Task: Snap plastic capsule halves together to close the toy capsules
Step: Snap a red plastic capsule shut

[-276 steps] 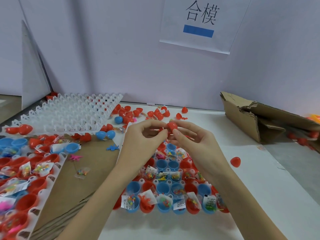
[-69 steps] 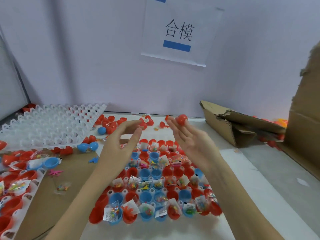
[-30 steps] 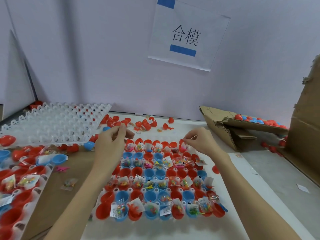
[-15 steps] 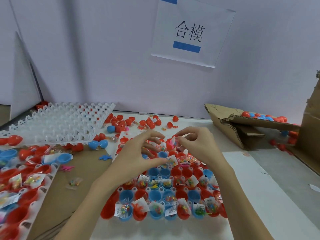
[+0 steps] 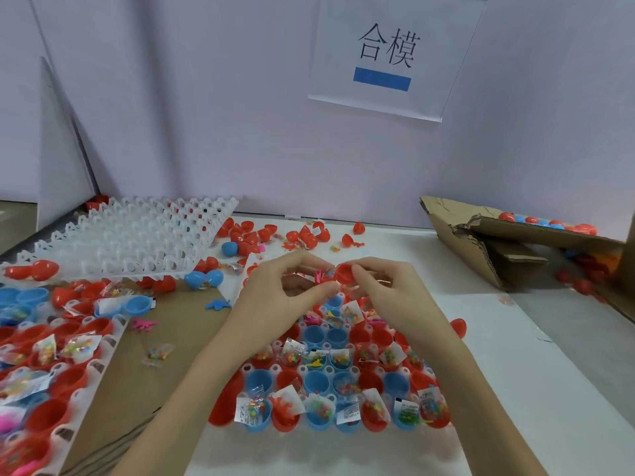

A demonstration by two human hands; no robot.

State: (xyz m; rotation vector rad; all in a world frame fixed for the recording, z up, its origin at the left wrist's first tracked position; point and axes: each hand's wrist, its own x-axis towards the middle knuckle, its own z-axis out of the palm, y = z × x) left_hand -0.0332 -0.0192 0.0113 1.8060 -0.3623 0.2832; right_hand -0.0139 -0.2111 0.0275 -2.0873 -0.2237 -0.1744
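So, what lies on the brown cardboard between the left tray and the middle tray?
In the head view, a small clear packet of coloured bits and a pink toy figure lie on that cardboard.

You are pinching a glossy red plastic capsule (image 5: 344, 273) in both hands. The translucent white plastic tray (image 5: 130, 238) is looking smooth; the torn cardboard box (image 5: 481, 242) is showing rough, matt edges; the paper sign (image 5: 391, 56) is hanging matt.
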